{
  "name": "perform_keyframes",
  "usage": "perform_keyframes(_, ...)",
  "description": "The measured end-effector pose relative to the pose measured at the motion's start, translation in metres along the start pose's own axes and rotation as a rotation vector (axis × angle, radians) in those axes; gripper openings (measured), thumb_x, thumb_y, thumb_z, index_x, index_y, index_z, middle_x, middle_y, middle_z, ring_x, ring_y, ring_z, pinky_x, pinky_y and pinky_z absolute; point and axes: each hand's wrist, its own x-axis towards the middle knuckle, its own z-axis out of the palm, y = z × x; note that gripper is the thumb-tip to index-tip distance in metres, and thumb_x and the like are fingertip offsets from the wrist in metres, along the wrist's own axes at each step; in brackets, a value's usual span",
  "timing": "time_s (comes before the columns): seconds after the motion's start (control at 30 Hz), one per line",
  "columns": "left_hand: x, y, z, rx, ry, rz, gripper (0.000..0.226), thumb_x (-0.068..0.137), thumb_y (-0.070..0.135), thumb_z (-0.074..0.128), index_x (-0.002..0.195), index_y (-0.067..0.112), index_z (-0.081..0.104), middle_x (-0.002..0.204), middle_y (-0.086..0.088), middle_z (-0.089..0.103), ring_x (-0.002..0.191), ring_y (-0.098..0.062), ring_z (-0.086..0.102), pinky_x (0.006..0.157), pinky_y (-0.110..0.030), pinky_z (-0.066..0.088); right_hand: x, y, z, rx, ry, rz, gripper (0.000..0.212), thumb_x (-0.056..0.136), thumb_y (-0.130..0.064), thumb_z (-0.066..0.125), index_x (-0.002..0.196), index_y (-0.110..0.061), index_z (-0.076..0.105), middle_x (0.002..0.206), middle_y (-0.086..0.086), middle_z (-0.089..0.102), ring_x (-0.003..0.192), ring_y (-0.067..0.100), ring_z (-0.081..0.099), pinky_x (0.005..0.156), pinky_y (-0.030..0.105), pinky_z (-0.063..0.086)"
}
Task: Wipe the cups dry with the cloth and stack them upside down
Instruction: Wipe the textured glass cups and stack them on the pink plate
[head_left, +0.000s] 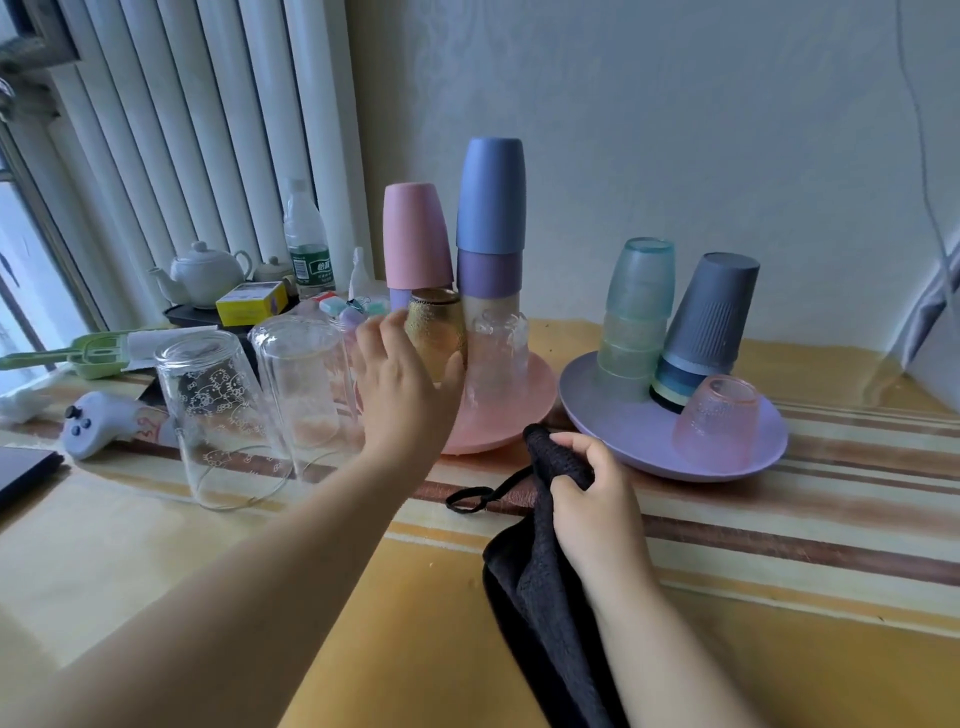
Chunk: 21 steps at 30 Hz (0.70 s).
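Left hand (402, 387), fingers spread, reaches around the inverted amber glass (435, 332) on the pink plate (511, 410). Right hand (592, 499) grips the black cloth (540, 582) near the purple plate (587, 400) with its stacked inverted cups (636, 312).

- The bottle (306, 239) has a green label with white characters, too blurred to read.
- The yellow box (251, 304) carries print, too small to read.
- The glass (208, 410) bears cartoon cat faces, no words.
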Motion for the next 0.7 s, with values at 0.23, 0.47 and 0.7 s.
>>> perform_keyframes(0.23, -0.039, 0.037, 0.025, -0.142, -0.430, 0.192, 0.020, 0.087, 0.007, 0.060, 0.107, 0.007, 0.057, 0.095, 0.001, 0.058, 0.083, -0.020, 0.057, 0.076, -0.025, 0.043, 0.011, -0.002, -0.031, 0.111, 0.424, 0.092, 0.037, 0.079, 0.004, 0.042, 0.094, -0.021, 0.066, 0.100, -0.002, 0.067, 0.096, 0.018, 0.059, 0.079, 0.025, 0.043)
perform_keyframes(0.47, -0.017, 0.105, 0.100, -0.225, -0.807, 0.079, 0.045, 0.080, 0.026, 0.077, 0.117, 0.012, 0.055, 0.106, 0.003, 0.056, 0.095, -0.015, 0.056, 0.088, -0.027, 0.045, 0.022, 0.013, -0.041, 0.278, 0.604, 0.210, 0.036, 0.077, 0.006, 0.041, 0.084, -0.016, 0.068, 0.104, 0.000, 0.063, 0.094, 0.016, 0.058, 0.077, 0.019, 0.044)
perform_keyframes(0.7, -0.013, 0.126, 0.161, -0.342, -1.075, -0.021, 0.064, 0.073, 0.025, 0.084, 0.128, 0.015, 0.053, 0.122, 0.005, 0.057, 0.107, -0.016, 0.056, 0.083, -0.023, 0.041, 0.026, 0.015, -0.048, 0.435, 0.749, 0.291, 0.039, 0.075, 0.007, 0.041, 0.079, -0.021, 0.068, 0.099, -0.002, 0.066, 0.096, 0.016, 0.059, 0.086, 0.026, 0.045)
